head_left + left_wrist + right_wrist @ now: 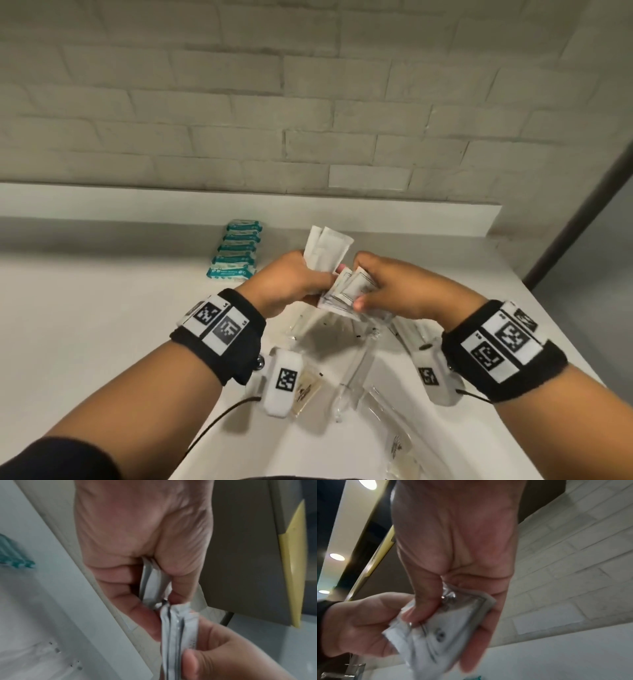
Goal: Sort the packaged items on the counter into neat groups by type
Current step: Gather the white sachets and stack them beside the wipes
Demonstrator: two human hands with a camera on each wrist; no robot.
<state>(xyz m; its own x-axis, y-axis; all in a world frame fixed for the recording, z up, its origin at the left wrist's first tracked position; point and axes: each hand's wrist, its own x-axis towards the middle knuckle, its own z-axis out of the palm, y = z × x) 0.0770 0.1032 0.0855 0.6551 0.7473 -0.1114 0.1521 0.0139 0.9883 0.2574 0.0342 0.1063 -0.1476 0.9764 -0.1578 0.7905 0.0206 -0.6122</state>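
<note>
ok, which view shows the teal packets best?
Head view: the teal packets lie in a neat overlapping row on the counter, left of the hands. Left wrist view catches only blurred teal ends at its left edge; right wrist view shows a teal sliver at its bottom edge.

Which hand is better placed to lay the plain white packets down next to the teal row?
Probably the left hand. It already grips the plain white packets, and the teal packs lie on its side of the counter. The right hand holds the printed sachets, farther away.
</note>
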